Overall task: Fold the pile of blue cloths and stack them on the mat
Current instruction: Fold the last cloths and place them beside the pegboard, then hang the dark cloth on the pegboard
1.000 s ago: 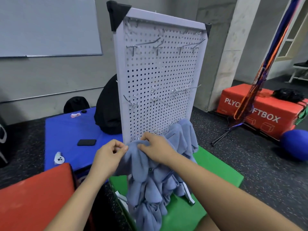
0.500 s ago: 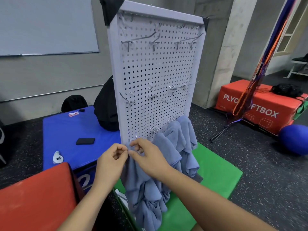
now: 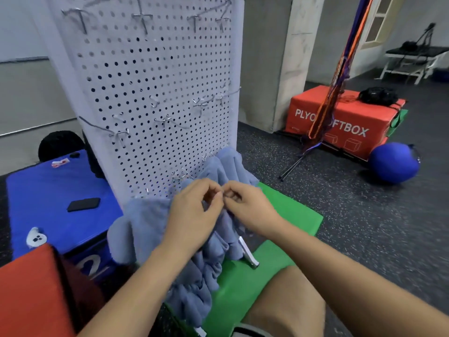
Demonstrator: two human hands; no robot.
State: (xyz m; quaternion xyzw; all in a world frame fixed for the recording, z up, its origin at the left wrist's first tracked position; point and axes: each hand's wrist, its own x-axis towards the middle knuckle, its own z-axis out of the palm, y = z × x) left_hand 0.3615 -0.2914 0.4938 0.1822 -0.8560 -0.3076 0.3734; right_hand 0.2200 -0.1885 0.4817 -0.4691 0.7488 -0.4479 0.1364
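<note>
Several grey-blue cloths [image 3: 143, 224] hang in a bunch from hooks along the bottom of a white pegboard [image 3: 155, 93], draping down over the green mat [image 3: 291, 215]. My left hand [image 3: 192, 215] and my right hand [image 3: 247, 207] meet in front of the bunch, fingertips almost touching. Each pinches the top edge of a cloth between thumb and fingers. The cloth hangs below my hands in loose folds. A knee shows at the bottom, on the mat.
A blue mat [image 3: 48, 190] at left holds a black phone [image 3: 83, 204] and a white controller [image 3: 36, 237]. A red box [image 3: 26, 295] sits at the near left. An orange soft box [image 3: 345, 120], a blue ball [image 3: 393, 162] and a stand [image 3: 332, 76] occupy the right floor.
The camera has moved closer and to the left of the board. My hands have shifted right along the cloth edge and now pinch it close together; a cloth fold hangs free at the left.
</note>
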